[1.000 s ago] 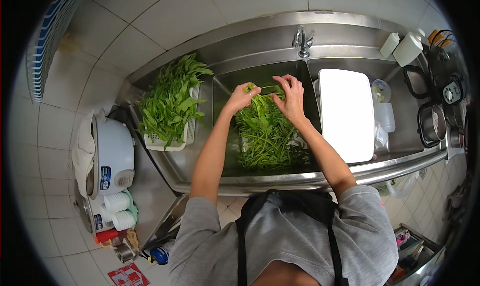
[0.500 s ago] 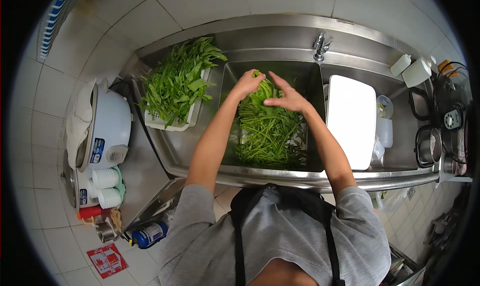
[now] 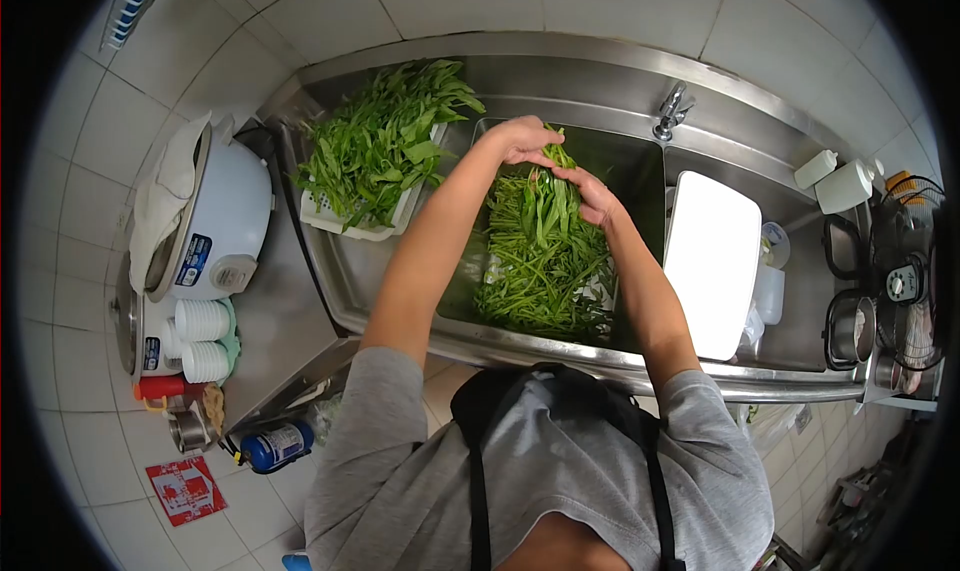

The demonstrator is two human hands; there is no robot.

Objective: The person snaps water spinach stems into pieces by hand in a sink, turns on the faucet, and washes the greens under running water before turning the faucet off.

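Note:
My left hand [image 3: 527, 141] is closed round the upper end of a bunch of leafy greens [image 3: 551, 206] over the sink basin. Just to its right, my right hand [image 3: 594, 195] has its fingers closed on the same bunch. The leaves hang down from both hands. Below them, more long-stemmed greens [image 3: 540, 289] lie heaped in the basin [image 3: 635, 161]. Left of the basin, a second pile of greens [image 3: 385, 146] covers a white basket [image 3: 385, 229].
A white board or lid [image 3: 712, 261] lies right of the basin, near plastic containers [image 3: 770, 286]. The faucet [image 3: 673, 111] stands behind. White bottles [image 3: 845, 187] and black pans [image 3: 850, 321] are far right. A large cooker [image 3: 225, 211] and stacked cups [image 3: 203, 321] are left.
My right hand has gone from spread fingers to a hold on the bunch beside my left hand. The leaves now hang lengthwise. The camera view has shifted.

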